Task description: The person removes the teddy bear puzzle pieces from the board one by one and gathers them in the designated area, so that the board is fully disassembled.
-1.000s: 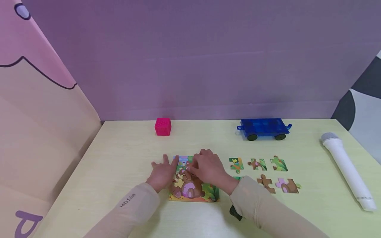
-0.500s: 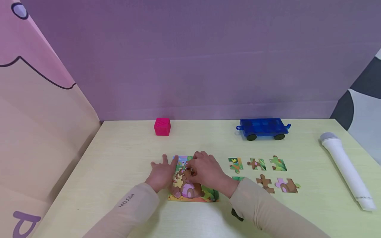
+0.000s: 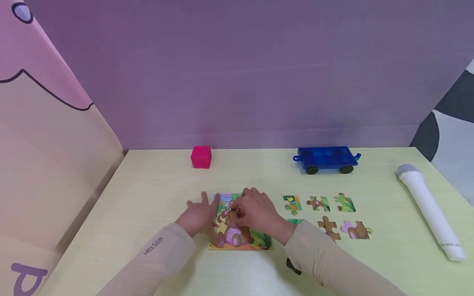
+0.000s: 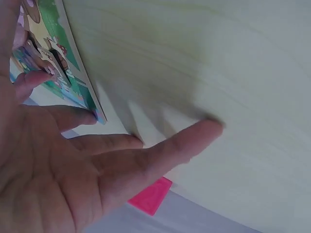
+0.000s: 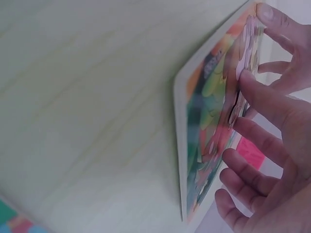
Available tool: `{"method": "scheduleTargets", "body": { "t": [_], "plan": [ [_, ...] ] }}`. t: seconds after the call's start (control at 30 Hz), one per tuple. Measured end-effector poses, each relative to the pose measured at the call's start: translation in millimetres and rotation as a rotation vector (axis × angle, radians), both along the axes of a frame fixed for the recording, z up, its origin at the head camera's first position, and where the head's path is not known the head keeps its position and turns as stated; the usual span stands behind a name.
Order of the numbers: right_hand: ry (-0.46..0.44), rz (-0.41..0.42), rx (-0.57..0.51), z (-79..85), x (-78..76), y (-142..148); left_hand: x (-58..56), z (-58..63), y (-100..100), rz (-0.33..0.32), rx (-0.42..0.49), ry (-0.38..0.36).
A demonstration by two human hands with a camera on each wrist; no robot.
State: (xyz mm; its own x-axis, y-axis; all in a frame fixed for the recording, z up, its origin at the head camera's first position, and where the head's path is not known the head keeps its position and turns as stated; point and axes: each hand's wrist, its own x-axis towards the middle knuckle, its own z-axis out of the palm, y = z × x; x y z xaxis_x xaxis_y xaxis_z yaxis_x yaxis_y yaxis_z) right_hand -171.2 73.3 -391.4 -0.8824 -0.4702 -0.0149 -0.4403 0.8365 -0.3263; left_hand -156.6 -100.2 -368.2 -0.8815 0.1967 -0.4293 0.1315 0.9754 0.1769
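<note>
A bear picture puzzle board [image 3: 240, 248] lies flat on the table. My left hand [image 3: 196, 216] rests at its left side with fingers spread. In the left wrist view, one fingertip of that left hand [image 4: 73, 165] touches the board's corner. My right hand [image 3: 259, 211] pinches a brown puzzle piece [image 3: 234, 214] with the bear's face, over the board's upper middle. The right wrist view has the thumb and index finger of the right hand [image 5: 277, 150] at the piece, its edge slightly raised; the other fingers are loosely bent.
Several loose puzzle pieces lie to the right, among them a bird piece [image 3: 292, 203] and a purple-brown one [image 3: 356, 230]; a green one [image 3: 295, 221] is partly behind the right sleeve. Behind stand a pink cube [image 3: 201, 157] and blue wheeled cart [image 3: 327, 158]. A white toy microphone [image 3: 431, 211] lies far right.
My right hand has shifted slightly down over the board, and the bear's face on the piece now shows between its fingers. My left hand has stayed at the board's left side.
</note>
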Motion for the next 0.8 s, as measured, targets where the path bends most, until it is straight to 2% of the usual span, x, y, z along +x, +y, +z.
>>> {"method": "scheduleTargets", "body": {
  "t": [0.37,0.53,0.8],
  "plan": [
    [-0.034,-0.010,-0.024,1.6,0.5,-1,3.4,0.2,-5,-0.002,0.001,0.012],
    [-0.043,-0.011,-0.024,1.4,0.3,-2,3.7,0.9,-8,0.003,0.041,0.024],
    [-0.032,-0.015,-0.022,1.3,0.8,-1,3.6,-1.8,-15,0.042,0.154,0.035]
  ]
}}
